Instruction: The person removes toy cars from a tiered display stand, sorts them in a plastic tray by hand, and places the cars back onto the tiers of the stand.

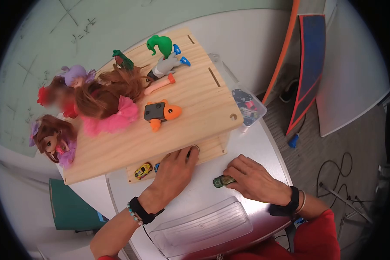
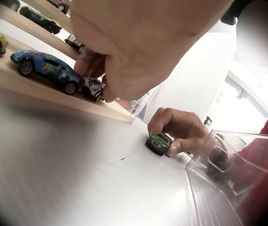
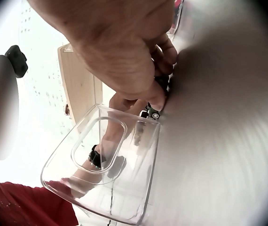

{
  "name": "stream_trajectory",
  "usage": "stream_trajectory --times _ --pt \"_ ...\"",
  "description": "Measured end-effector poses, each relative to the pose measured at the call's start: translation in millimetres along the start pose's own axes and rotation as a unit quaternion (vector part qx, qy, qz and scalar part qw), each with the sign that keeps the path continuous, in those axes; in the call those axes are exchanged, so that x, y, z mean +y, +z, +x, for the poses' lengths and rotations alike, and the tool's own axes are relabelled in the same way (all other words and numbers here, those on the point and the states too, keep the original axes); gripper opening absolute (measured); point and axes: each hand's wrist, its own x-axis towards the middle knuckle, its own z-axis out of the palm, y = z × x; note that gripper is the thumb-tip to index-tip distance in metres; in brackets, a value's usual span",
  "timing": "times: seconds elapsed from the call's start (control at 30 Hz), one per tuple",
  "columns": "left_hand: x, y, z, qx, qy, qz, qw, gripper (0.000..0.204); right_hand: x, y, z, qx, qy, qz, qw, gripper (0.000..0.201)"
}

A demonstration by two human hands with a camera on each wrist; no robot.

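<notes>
My left hand (image 1: 175, 171) reaches to the lowest board of the wooden shelf. In the left wrist view its fingers pinch a small black-and-white toy car (image 2: 92, 88) close behind a blue toy car (image 2: 47, 70). A yellow toy car (image 1: 143, 171) stands farther left on that board. Over the silvery table (image 1: 212, 162), my right hand (image 1: 258, 184) grips a dark green toy car (image 1: 223, 180) between thumb and fingers, its end sticking out toward the left. The right wrist view shows the green car's wheel (image 3: 155, 116) below the thumb, at the table surface.
A clear plastic box (image 1: 203, 225) lies near the table's front edge. On the shelf's top (image 1: 190, 125) sit dolls (image 1: 54, 138), an orange toy (image 1: 172, 112) and a green elephant figure (image 1: 160, 45). Another clear bin (image 1: 253, 115) stands behind the shelf's right end. More cars (image 2: 40, 20) fill higher boards.
</notes>
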Motion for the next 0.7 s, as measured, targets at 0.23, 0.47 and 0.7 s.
stream_trajectory --times 0.23,0.47,0.7 --pt "3 -27 -13 0.024 0.040 0.028 0.999 0.034 -18 -15 16 0.076 -0.032 -0.075 0.994 0.043" --pt "3 -57 -40 0.004 0.074 0.054 0.996 0.033 -29 0 49 0.074 -0.089 -0.270 0.956 0.057" --pt "-2 -71 -84 0.008 0.032 0.048 0.998 0.034 -30 17 62 0.063 0.022 -0.267 0.961 0.064"
